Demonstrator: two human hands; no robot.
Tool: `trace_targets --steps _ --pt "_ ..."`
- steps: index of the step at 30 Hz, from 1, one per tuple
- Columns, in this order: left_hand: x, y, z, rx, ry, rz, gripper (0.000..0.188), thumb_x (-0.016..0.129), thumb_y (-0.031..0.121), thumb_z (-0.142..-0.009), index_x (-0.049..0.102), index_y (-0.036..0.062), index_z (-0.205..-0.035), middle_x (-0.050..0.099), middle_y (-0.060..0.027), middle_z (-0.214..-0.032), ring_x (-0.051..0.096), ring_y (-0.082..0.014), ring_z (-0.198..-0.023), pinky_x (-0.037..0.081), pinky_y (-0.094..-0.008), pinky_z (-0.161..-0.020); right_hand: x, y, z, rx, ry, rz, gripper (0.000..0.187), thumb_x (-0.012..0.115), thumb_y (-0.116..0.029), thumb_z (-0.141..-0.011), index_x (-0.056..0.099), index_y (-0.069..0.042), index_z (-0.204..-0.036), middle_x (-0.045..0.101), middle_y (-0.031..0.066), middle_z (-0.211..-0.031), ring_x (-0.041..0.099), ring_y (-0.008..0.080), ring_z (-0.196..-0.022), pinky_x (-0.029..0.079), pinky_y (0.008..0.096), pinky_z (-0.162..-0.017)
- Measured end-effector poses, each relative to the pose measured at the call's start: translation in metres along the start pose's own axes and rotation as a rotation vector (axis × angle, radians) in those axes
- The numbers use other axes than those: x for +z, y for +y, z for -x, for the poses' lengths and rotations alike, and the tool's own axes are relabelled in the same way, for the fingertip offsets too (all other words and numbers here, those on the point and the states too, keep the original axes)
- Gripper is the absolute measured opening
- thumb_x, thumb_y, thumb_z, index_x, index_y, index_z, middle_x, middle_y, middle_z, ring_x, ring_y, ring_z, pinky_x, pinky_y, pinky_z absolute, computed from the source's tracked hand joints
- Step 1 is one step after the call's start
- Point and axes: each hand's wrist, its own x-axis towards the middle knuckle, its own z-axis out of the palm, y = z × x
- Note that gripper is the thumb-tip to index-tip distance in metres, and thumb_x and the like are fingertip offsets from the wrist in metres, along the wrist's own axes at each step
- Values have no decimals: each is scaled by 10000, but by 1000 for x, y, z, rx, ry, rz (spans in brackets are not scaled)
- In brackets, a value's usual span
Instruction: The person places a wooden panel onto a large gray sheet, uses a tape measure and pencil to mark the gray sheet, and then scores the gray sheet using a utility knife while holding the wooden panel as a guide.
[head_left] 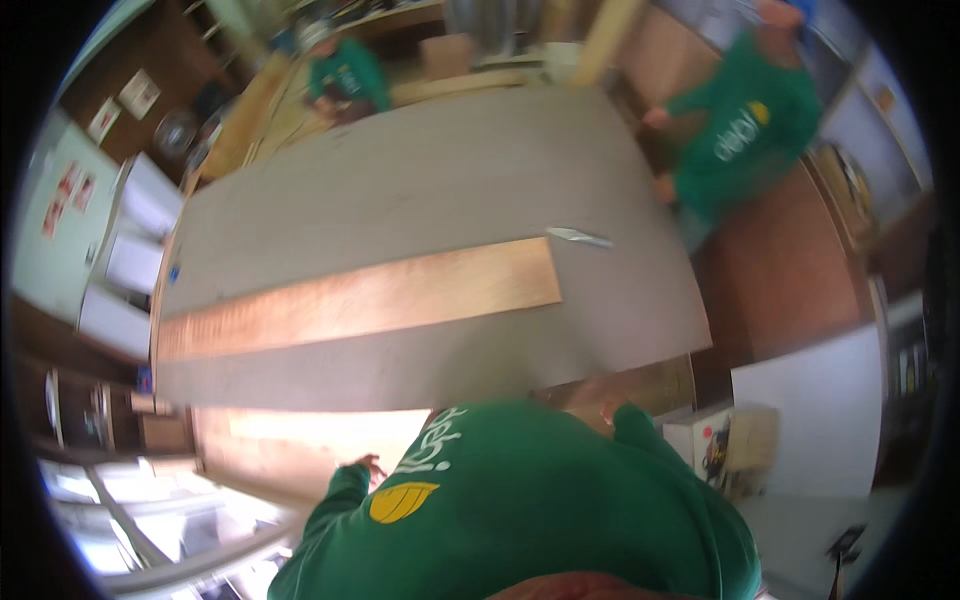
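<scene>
My left hand [371, 466] hangs beside my body, below the near edge of the large grey-topped table [400, 190]. Its fingers are apart and nothing shows in them. My right hand [606, 409] is low at the table's near edge, close to my sleeve; blur hides how its fingers lie. A long, pale wooden board [370, 297] lies flat across the table, running from the left edge past the middle. Just beyond its right end rests a slim silver tool with a pointed tip [580, 237], its exact kind unclear. Neither hand touches the board or the tool.
A person in a green sweatshirt [345, 75] is at the far left corner; another person [745, 125] stands along the right side. Reddish-brown panels [780, 270] and a white panel [815, 410] stand at the right. White cabinets [130, 260] line the left.
</scene>
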Motion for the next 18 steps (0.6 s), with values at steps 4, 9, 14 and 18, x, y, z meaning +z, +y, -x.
trace_targets --steps 4,9,14,18 --pt "-7 -13 -33 160 -56 -254 518 807 367 -615 710 73 -1030 699 -168 -1020 662 -345 -968 512 -448 -846 -2 -13 -33 -164 19 143 355 480 -364 -966 674 -75 -1036 692 98 -1012 658 239 -917 509 447 -747" --pt "-14 12 -24 270 -154 -457 499 822 284 -674 692 99 -1118 689 -148 -1093 663 -322 -1003 521 -439 -848 -15 -7 -51 -154 90 97 384 483 -403 -958 669 -80 -1050 689 108 -1002 655 250 -914 503 446 -768" --pt "-48 53 2 -109 -29 367 299 604 285 -904 704 44 -1051 708 -155 -1041 695 -285 -867 530 -409 -815 -47 -5 -62 -161 177 38 415 487 -443 -950 664 -85 -1064 687 119 -993 652 262 -910 498 445 -788" --pt "-63 61 3 -279 77 819 437 465 369 -975 697 0 -967 733 -141 -849 690 -219 -650 546 -384 -691 -64 31 -73 -181 238 139 442 489 -475 -943 660 -89 -1075 685 128 -985 650 271 -907 494 444 -805"
